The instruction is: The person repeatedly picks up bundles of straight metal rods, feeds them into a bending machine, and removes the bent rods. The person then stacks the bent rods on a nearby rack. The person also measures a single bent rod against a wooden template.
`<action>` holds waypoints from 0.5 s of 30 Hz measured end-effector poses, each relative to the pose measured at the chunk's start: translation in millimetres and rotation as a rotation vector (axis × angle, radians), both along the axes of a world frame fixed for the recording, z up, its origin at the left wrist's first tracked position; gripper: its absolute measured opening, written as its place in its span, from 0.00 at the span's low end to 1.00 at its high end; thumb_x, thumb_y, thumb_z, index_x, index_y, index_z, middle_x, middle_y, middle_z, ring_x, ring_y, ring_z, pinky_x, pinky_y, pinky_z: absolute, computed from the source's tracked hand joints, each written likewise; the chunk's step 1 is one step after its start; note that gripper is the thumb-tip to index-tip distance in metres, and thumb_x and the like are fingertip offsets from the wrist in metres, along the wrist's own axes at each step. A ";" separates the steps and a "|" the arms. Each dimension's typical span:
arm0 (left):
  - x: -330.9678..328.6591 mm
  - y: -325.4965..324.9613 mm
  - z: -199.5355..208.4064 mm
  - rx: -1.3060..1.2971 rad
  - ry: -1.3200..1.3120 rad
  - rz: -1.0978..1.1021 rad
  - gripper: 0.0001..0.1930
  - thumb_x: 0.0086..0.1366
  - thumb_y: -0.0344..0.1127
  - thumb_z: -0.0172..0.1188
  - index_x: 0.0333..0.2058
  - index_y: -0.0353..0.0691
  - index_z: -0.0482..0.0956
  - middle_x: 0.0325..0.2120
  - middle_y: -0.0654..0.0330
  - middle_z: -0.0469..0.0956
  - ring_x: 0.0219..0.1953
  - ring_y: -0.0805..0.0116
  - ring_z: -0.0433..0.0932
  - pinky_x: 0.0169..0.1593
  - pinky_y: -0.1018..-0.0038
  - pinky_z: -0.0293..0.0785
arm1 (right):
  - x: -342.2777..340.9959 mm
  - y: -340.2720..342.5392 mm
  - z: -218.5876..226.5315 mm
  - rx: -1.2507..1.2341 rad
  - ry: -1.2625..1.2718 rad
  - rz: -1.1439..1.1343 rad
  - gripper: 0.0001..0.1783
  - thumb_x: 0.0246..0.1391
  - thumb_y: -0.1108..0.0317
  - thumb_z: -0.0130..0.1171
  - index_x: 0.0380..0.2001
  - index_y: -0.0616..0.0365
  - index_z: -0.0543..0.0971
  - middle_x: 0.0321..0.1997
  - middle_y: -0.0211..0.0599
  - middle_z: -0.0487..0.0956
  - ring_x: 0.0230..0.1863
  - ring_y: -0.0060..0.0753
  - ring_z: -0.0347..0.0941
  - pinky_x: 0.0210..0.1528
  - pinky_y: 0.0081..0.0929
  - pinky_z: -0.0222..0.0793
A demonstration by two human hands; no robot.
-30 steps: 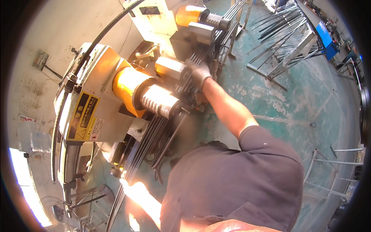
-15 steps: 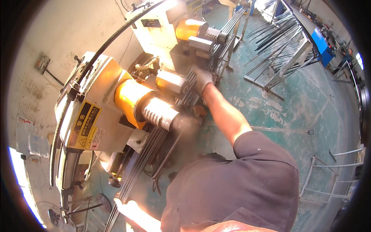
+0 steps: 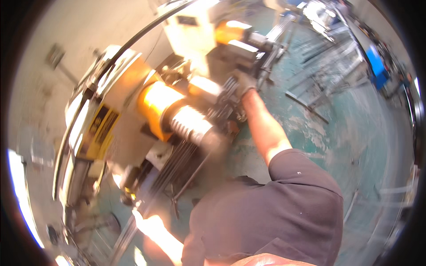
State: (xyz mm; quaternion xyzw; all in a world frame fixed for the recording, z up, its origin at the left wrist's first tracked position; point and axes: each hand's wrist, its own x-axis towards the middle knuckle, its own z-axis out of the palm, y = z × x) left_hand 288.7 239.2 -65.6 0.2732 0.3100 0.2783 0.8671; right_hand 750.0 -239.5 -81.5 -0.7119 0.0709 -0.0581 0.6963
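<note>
A bundle of long dark metal rods [image 3: 171, 170] runs diagonally from the lower left, under the machine's ribbed spindle, toward the upper right. My right hand [image 3: 244, 83], in a greyish glove, is closed on the bundle's far stretch beside a metal block [image 3: 205, 87]; its fingertips are partly hidden. At the near lower left, my left hand [image 3: 144, 223] holds the rods from their right side, washed out by bright sunlight. Between the hands is the machine [image 3: 126, 99], pale-bodied with an orange collar [image 3: 160, 103] and a ribbed metal spindle [image 3: 191, 124]. Motion blurs the view.
A second orange-collared machine head [image 3: 233, 33] stands farther along the line. At the upper right, a metal rack [image 3: 310, 99] bears many thin rods, with a blue box [image 3: 376, 62] behind it. A black hose [image 3: 133, 37] arches over the machine. Pale frames stand far right.
The view has shifted and blurred, so the machines sit slightly farther right. Both hands stay at the rods, the right one near the far block.
</note>
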 end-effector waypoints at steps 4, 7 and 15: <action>-53.2 2.8 20.6 -0.093 0.020 0.042 0.20 0.77 0.44 0.58 0.55 0.31 0.77 0.50 0.47 0.82 0.32 0.67 0.80 0.33 0.76 0.79 | 15.9 -37.2 -23.7 -0.965 -0.405 0.149 0.27 0.50 0.64 0.69 0.56 0.48 0.81 0.54 0.41 0.84 0.55 0.45 0.81 0.60 0.38 0.76; -42.0 -4.4 30.8 -0.061 0.040 0.232 0.19 0.77 0.43 0.58 0.53 0.31 0.77 0.46 0.48 0.83 0.33 0.66 0.81 0.34 0.77 0.80 | 33.1 -77.4 -36.4 -0.125 -0.234 0.257 0.28 0.58 0.58 0.61 0.62 0.48 0.76 0.60 0.42 0.80 0.59 0.46 0.78 0.62 0.43 0.74; -169.9 93.2 -20.1 0.002 -0.156 0.565 0.09 0.76 0.36 0.57 0.44 0.35 0.76 0.39 0.52 0.80 0.46 0.51 0.81 0.57 0.54 0.79 | -54.6 -65.6 -95.3 0.723 0.139 0.134 0.38 0.71 0.41 0.44 0.75 0.52 0.62 0.75 0.46 0.67 0.72 0.46 0.64 0.73 0.51 0.59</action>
